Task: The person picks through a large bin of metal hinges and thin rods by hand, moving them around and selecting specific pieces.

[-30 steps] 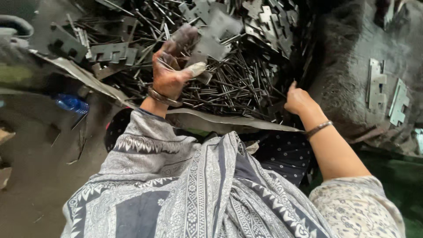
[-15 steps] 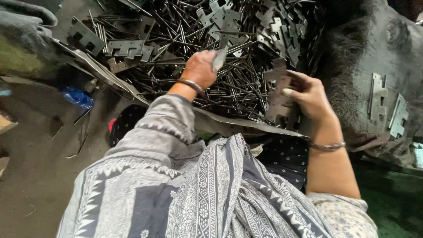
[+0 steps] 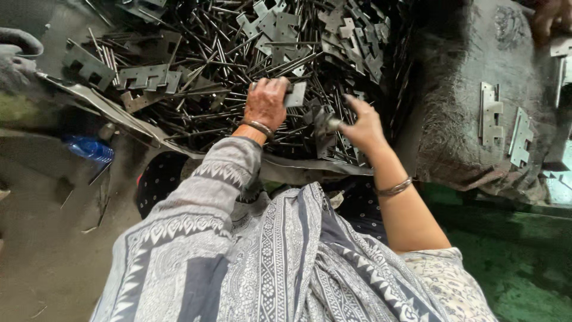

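My left hand (image 3: 266,102) grips a flat notched metal plate (image 3: 295,94) above a big heap of dark metal rods and plates (image 3: 196,65). My right hand (image 3: 362,126) is just to its right, fingers pinched on a small dark metal piece (image 3: 325,122) over the same heap. Both wrists wear bangles. A grey patterned shawl (image 3: 268,262) covers my lap and left arm.
A dark fuzzy-covered block (image 3: 471,119) at the right carries several notched plates (image 3: 490,113). Another person's hand (image 3: 551,18) shows at the top right corner. A blue plastic bottle (image 3: 89,149) lies on the dirty floor at the left. A bent sheet edge (image 3: 119,113) bounds the heap.
My left hand has come back toward the middle with a plate in it. My right hand has moved left and up, closer to the left hand, now pinching a small piece.
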